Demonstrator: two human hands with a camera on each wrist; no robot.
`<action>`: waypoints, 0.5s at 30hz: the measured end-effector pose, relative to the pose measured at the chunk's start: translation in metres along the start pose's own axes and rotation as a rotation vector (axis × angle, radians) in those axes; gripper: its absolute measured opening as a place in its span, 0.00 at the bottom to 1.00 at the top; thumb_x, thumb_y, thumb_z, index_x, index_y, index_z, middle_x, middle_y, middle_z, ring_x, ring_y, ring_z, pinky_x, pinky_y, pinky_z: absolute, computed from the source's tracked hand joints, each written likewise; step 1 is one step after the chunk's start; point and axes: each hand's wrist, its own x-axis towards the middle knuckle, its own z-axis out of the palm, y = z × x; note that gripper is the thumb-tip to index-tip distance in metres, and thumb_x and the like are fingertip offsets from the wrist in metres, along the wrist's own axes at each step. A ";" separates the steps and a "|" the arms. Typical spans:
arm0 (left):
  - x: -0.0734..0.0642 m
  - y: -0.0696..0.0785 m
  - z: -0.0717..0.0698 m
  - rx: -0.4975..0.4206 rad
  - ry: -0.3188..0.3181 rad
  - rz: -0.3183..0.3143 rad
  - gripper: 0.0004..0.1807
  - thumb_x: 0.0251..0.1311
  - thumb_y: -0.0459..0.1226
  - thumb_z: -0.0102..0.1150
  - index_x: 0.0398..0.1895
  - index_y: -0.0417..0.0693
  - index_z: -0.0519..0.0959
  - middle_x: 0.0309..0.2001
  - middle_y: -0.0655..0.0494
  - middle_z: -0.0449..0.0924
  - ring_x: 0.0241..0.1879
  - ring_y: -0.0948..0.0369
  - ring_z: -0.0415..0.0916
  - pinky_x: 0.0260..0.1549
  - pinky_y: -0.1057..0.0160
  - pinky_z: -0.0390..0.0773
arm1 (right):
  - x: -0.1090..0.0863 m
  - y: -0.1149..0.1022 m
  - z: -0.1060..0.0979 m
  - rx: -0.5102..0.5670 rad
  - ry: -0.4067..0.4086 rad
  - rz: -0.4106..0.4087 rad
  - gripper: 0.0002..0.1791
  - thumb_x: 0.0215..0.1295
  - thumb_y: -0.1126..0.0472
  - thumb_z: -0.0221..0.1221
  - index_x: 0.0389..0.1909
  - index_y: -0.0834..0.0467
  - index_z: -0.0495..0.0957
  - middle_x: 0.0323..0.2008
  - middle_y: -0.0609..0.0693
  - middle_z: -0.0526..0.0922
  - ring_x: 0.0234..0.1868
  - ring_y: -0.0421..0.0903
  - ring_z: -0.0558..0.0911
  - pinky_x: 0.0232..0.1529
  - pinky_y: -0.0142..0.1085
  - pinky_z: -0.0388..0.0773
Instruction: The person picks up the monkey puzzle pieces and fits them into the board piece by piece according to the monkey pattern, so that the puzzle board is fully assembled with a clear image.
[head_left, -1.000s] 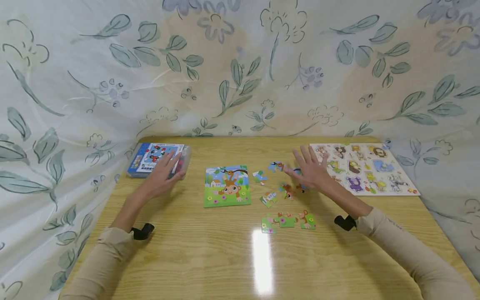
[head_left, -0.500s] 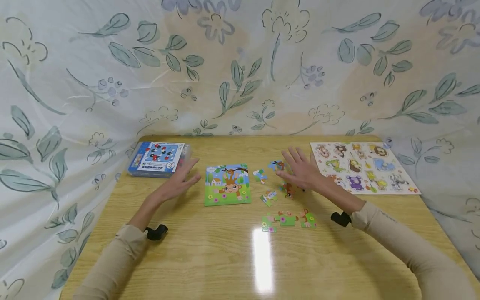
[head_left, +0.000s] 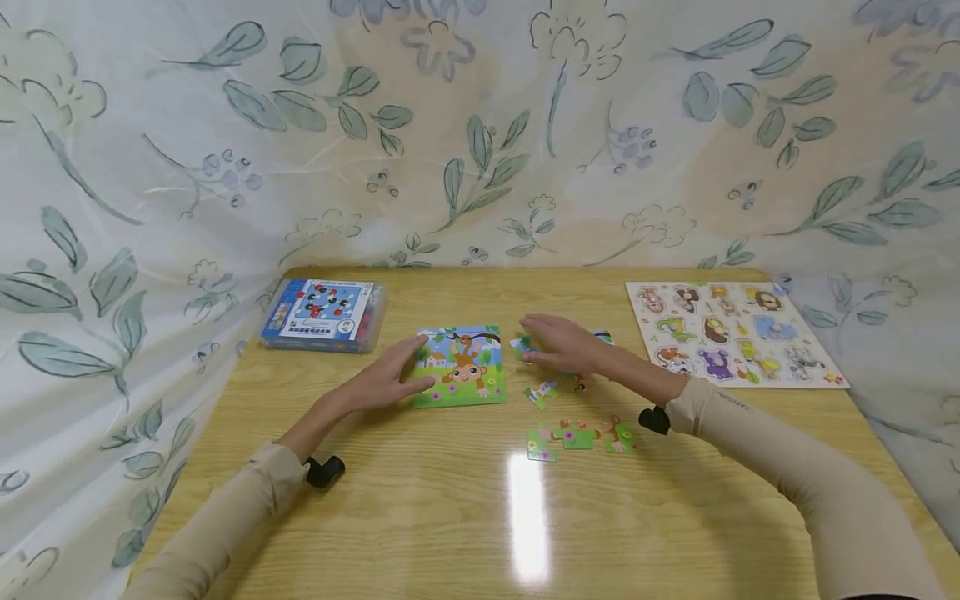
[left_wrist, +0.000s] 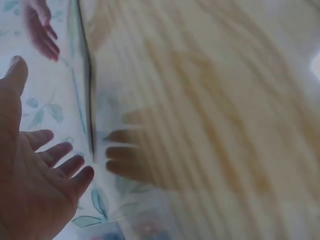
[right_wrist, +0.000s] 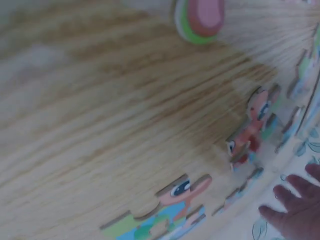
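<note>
In the head view a square monkey picture puzzle [head_left: 462, 375] lies mid-table. My left hand [head_left: 381, 379] is at its left edge, thumb and fingers spread, overlapping the picture's side. Above loose jigsaw pieces right of the picture hovers my right hand [head_left: 564, 344], fingers extended, hiding several of them. A house piece [head_left: 540, 393] lies in front of it, and a row of green-bottomed pieces [head_left: 577, 437] nearer me. The left wrist view has the left hand [left_wrist: 45, 185] with nothing in it. In the right wrist view the right hand [right_wrist: 295, 210] is partly visible beyond brown monkey pieces [right_wrist: 250, 125].
A clear plastic box with a blue molecule-model label [head_left: 326, 312] stands at the back left. A white animal puzzle board [head_left: 731, 333] lies at the back right. Behind the wooden table [head_left: 420, 517] hangs a floral curtain [head_left: 450, 150].
My left hand has moved right, from over the plastic box to the monkey picture's left edge. The right hand has moved left across the loose pieces, toward the picture.
</note>
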 end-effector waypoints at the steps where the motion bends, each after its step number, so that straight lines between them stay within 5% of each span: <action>1: 0.000 -0.001 0.002 0.023 -0.005 -0.001 0.47 0.64 0.58 0.55 0.77 0.43 0.49 0.77 0.42 0.47 0.77 0.44 0.44 0.72 0.41 0.50 | 0.003 0.001 0.002 0.016 -0.014 -0.011 0.38 0.69 0.45 0.56 0.70 0.66 0.60 0.71 0.66 0.61 0.71 0.65 0.62 0.69 0.61 0.60; 8: -0.003 -0.010 0.003 0.130 -0.046 -0.001 0.50 0.61 0.60 0.57 0.76 0.42 0.51 0.77 0.43 0.48 0.76 0.44 0.46 0.72 0.42 0.53 | 0.013 0.002 0.009 0.007 -0.089 -0.041 0.35 0.67 0.48 0.59 0.67 0.65 0.66 0.69 0.65 0.65 0.68 0.64 0.68 0.64 0.55 0.70; 15: 0.000 -0.019 0.005 0.118 -0.029 0.041 0.50 0.57 0.57 0.62 0.76 0.41 0.53 0.77 0.44 0.49 0.76 0.44 0.47 0.72 0.42 0.53 | 0.015 0.008 0.009 -0.005 -0.086 -0.070 0.30 0.67 0.51 0.60 0.64 0.65 0.70 0.67 0.64 0.69 0.66 0.62 0.71 0.62 0.53 0.73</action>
